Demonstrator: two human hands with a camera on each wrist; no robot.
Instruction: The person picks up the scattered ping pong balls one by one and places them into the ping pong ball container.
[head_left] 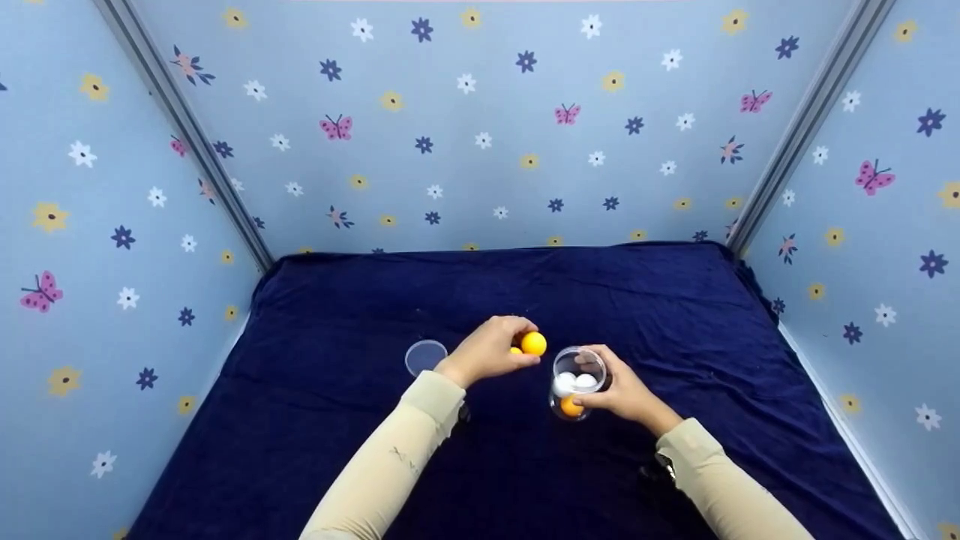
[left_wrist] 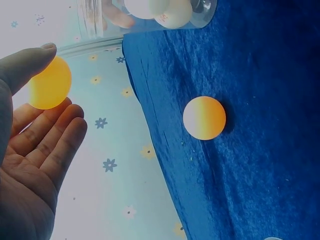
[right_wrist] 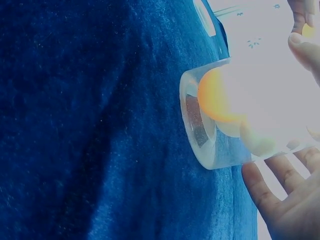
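Observation:
My left hand [head_left: 491, 349] pinches an orange ping-pong ball [head_left: 534, 343] between thumb and fingertips, left of a clear plastic jar. The left wrist view shows the same ball [left_wrist: 51, 84] there. A second orange ball [left_wrist: 205, 118] lies on the blue cloth; the head view shows only a sliver of it in the gap of the left hand. My right hand [head_left: 619, 386] grips the jar [head_left: 580, 352] around its side, its uncovered mouth facing up. Inside are white balls [head_left: 565, 384] and an orange ball [head_left: 571, 406] low down. Glare washes out part of the jar in the right wrist view.
A round clear lid [head_left: 426, 357] lies on the cloth, partly behind the left wrist. The dark blue cloth [head_left: 360, 300] covers the table and has wrinkles. Flower-patterned walls [head_left: 480, 172] enclose the back and both sides.

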